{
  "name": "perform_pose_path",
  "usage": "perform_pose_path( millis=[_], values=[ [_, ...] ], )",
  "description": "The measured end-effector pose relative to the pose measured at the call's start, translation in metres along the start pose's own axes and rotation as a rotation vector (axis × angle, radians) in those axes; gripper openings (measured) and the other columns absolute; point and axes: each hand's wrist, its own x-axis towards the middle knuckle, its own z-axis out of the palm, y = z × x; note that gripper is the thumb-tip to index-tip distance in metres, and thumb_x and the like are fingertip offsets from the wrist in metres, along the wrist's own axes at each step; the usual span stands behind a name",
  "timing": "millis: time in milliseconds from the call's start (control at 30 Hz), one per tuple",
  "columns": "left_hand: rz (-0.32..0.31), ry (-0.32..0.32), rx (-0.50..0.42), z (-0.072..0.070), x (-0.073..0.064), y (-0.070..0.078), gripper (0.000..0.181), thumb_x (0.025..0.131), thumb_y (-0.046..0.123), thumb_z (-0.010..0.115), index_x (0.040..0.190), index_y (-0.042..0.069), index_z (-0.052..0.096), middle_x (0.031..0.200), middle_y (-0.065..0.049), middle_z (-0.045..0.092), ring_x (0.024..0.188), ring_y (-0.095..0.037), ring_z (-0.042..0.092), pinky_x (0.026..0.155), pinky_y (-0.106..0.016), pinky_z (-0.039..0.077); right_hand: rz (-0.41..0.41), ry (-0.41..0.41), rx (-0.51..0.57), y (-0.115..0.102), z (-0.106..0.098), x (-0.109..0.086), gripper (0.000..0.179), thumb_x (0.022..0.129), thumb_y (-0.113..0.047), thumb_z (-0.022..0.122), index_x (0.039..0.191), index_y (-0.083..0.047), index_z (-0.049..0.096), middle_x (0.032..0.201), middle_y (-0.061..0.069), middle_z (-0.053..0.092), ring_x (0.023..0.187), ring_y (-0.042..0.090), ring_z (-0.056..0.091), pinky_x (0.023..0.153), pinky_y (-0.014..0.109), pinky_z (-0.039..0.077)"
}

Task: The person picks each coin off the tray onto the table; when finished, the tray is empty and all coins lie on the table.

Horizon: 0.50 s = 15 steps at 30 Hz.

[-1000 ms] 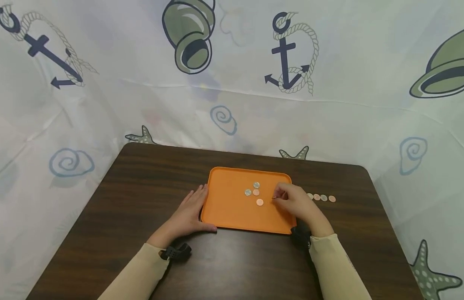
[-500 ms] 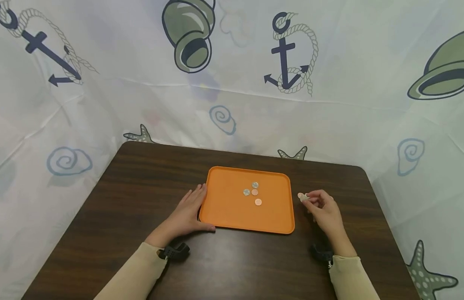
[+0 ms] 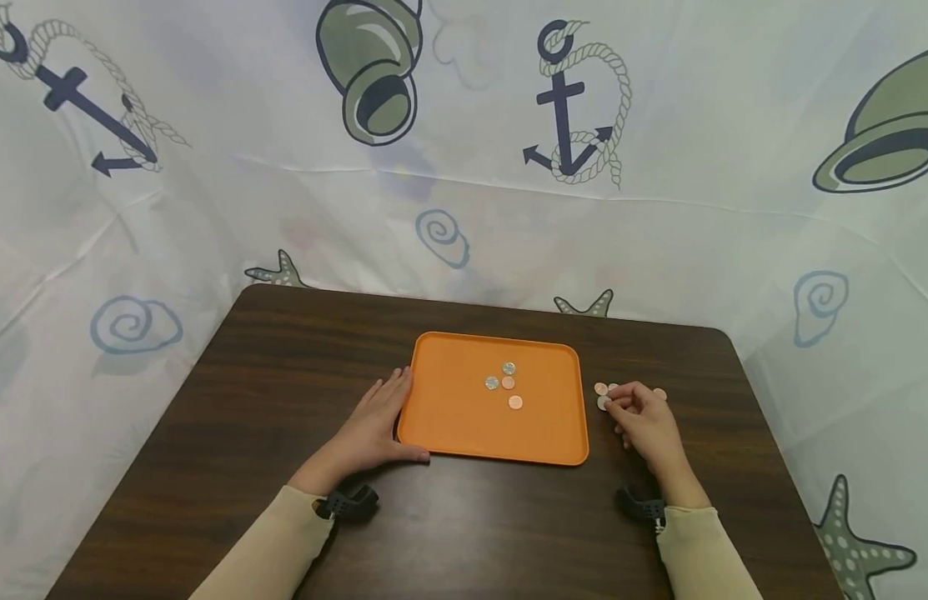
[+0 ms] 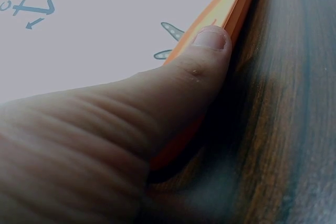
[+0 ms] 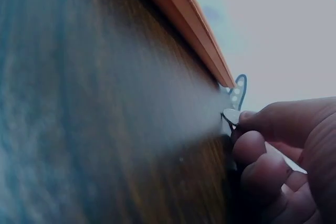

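My left hand (image 3: 368, 427) rests along the left end of an orange tray (image 3: 464, 429), fingers straight and thumb at its front corner. The left wrist view shows the thumb (image 4: 202, 59) lying against the tray's rim. Right of the tray, my right hand (image 3: 651, 429) pinches a silver coin (image 5: 231, 115) between thumb and fingertips, low at the tabletop. Close to those fingertips lie a copper coin (image 3: 601, 388) and another coin (image 3: 614, 387). One more coin (image 3: 660, 393) shows behind the hand, which hides part of this row.
On the tray lie two silver coins (image 3: 509, 367) and two copper coins (image 3: 515, 402). The brown wooden table (image 3: 298, 358) ends at the back against a white curtain (image 3: 494, 250) printed with anchors and shells. Each wrist wears a black strap (image 3: 351, 503).
My right hand has gone from over the tray with a coin to the coins on the table at the right. The left hand stays at the tray's end.
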Motion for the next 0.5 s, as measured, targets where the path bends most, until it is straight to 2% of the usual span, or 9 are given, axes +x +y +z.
perform_pose_path(
  millis=[133, 300, 500],
  values=[
    [0.002, 0.004, -0.001, 0.0021, -0.0003, -0.0006, 0.143, 0.077, 0.073, 0.089, 0.175, 0.003, 0.013, 0.183, -0.018, 0.015, 0.172, -0.036, 0.014, 0.138, -0.063, 0.010, -0.006, 0.002, -0.069, -0.0006, -0.0008, 0.0004, 0.025, 0.105, -0.022, 0.076, 0.122, -0.005, 0.069, 0.104, 0.017, 0.072, 0.063, 0.018, 0.062, 0.047, 0.033, 0.056],
    [-0.021, -0.016, 0.005, 0.0040, -0.0005, -0.0018, 0.145, 0.076, 0.075, 0.089, 0.176, 0.005, 0.010, 0.184, -0.014, 0.012, 0.173, -0.033, 0.010, 0.139, -0.060, 0.007, -0.004, 0.004, -0.103, -0.0004, 0.0001, 0.0007, 0.025, 0.104, -0.025, 0.077, 0.121, -0.008, 0.069, 0.103, 0.014, 0.072, 0.063, 0.019, 0.062, 0.047, 0.035, 0.056],
    [-0.017, -0.010, 0.005, 0.0032, 0.0012, -0.0006, 0.145, 0.076, 0.074, 0.089, 0.176, 0.005, 0.011, 0.184, -0.014, 0.013, 0.172, -0.033, 0.011, 0.138, -0.061, 0.008, -0.040, 0.018, -0.132, -0.0015, 0.0003, 0.0019, 0.014, 0.104, -0.015, 0.076, 0.113, -0.007, 0.070, 0.099, 0.015, 0.068, 0.058, 0.018, 0.060, 0.044, 0.034, 0.055]
  ],
)
